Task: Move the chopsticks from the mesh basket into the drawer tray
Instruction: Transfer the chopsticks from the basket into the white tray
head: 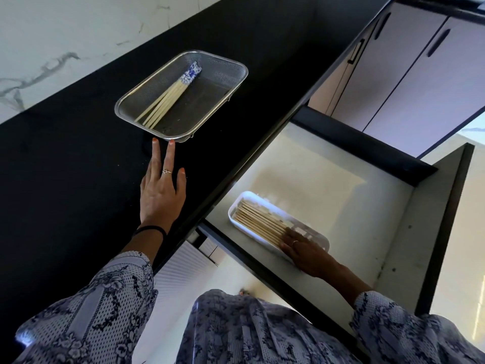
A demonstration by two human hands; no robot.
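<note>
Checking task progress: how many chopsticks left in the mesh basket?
About 6 chopsticks remain, bunched along the mesh basket's left side, patterned ends at the far end. They overlap, so the count may be off; more may be hidden.

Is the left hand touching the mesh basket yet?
Cannot tell. In the head view the left hand reaches with straight fingers whose tips end right at the mesh basket near rim; no clear gap or contact shows.
</note>
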